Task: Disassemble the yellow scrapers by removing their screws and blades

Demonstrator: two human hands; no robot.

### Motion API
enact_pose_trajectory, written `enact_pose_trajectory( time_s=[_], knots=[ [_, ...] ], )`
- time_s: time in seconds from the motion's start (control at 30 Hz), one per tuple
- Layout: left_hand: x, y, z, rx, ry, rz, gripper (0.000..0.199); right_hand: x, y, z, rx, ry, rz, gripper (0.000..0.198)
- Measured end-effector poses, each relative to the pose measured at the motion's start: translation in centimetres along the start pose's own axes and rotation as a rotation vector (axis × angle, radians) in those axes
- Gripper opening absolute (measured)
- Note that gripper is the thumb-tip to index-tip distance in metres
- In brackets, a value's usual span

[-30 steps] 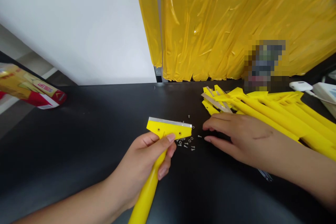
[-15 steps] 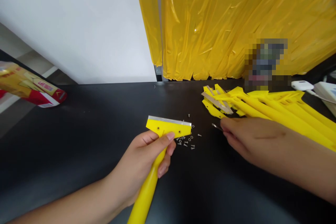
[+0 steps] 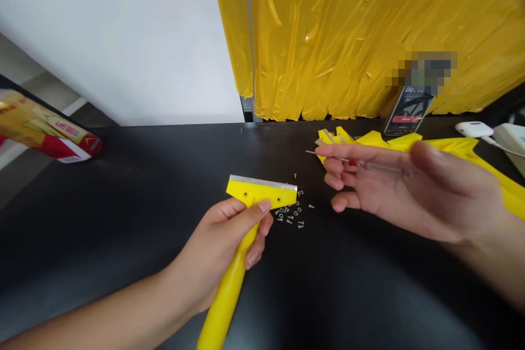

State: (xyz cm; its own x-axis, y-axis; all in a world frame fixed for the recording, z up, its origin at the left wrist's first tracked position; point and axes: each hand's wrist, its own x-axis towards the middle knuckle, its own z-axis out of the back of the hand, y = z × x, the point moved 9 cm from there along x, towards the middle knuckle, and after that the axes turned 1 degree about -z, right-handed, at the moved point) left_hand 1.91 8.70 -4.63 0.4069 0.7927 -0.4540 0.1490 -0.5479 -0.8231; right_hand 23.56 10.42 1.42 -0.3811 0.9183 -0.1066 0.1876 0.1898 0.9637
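My left hand (image 3: 229,238) grips a yellow scraper (image 3: 223,303) by the neck, thumb on top. A metal blade edge lines the scraper's wide head, and two small holes show in its yellow face. In my right hand (image 3: 414,197) a screwdriver (image 3: 379,166) with a clear handle and a red collar lies along the palm and fingers. Its thin shaft points left, and the hand is turned palm up with some fingers loosely spread. Several small screws and nuts (image 3: 296,212) lie scattered on the table just right of the scraper head.
Behind my right hand is a pile of yellow scraper parts (image 3: 410,141), partly covered by it. A phone (image 3: 408,112) leans at the back near a white earbud case (image 3: 473,129). A red and yellow package (image 3: 53,131) stands left on the black table (image 3: 135,191). Yellow plastic sheeting (image 3: 320,38) hangs behind.
My right hand has turned palm up and lifted slightly left, bringing the screwdriver into view. My left hand keeps the scraper almost where it was.
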Motion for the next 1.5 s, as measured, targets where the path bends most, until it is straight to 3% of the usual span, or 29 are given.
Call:
enact_pose_trajectory(
  time_s=[0.07, 0.17, 0.23, 0.3, 0.4, 0.67, 1.3, 1.5],
  knots=[
    [0.0, -0.1, 0.0, 0.005, -0.002, -0.004, 0.038, -0.3, -0.1, -0.4, 0.012, 0.022, 0.041, 0.067],
    [0.1, 0.0, 0.0, 0.014, 0.006, -0.005, 0.039, -1.1, 0.7, 0.9, -0.337, -0.207, 0.209, 0.037],
    [0.1, 0.0, 0.0, 0.013, 0.011, -0.005, 0.040, -1.8, 1.6, 1.0, -0.599, -0.328, 0.314, 0.041],
    [0.1, 0.1, 0.1, 0.011, 0.009, 0.000, 0.039, -2.0, 2.3, 0.3, -0.785, -0.345, 0.375, 0.042],
    [0.2, 0.2, 0.2, 0.014, 0.011, 0.008, 0.040, -1.7, 2.6, -0.3, -0.912, -0.336, 0.379, 0.026],
    [0.2, 0.1, 0.2, 0.019, 0.007, 0.003, 0.039, -0.8, 1.4, -0.2, -0.986, -0.352, 0.322, 0.052],
    [0.1, 0.1, 0.1, 0.006, 0.003, 0.007, 0.040, -1.4, 1.7, -1.0, -0.976, -0.346, 0.440, 0.037],
    [0.1, 0.0, 0.1, 0.008, -0.005, 0.009, 0.041, -1.2, 1.7, -2.1, -0.991, -0.272, 0.484, 0.035]
  ],
)
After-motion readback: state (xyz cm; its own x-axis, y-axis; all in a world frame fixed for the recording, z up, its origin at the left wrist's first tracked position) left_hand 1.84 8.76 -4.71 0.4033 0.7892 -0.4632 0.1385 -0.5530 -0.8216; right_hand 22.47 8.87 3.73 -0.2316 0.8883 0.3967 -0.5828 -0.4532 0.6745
